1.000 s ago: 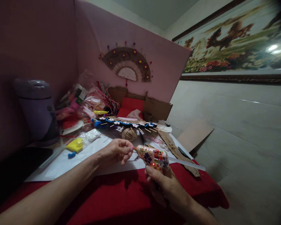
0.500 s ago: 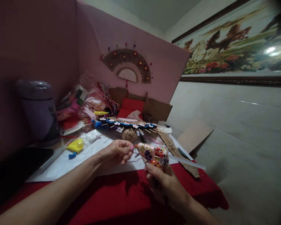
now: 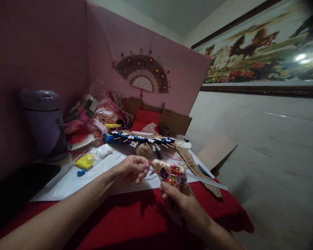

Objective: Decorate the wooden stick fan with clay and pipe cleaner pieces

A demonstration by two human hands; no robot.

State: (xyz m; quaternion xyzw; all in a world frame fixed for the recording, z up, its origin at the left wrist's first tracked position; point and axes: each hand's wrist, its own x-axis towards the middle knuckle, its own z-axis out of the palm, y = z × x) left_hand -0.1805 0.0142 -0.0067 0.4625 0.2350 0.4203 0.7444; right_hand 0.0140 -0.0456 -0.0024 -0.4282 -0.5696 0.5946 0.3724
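Slightly nearer to the left hand (image 3: 126, 172) comes the glue gun (image 3: 163, 170), wrapped by the right hand (image 3: 189, 206), so its nozzle (image 3: 151, 162) meets the small pink piece (image 3: 147, 165) which closed left fingers (image 3: 140, 160) pinch.

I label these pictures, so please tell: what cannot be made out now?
- Head view: small pink piece in the left hand; too small, partly covered by fingers.
- Head view: handle of the flower-patterned glue gun; right hand hides most.
- Head view: flat black object; cut off by left edge.
- Head view: dark-framed horse picture; right edge cuts it.
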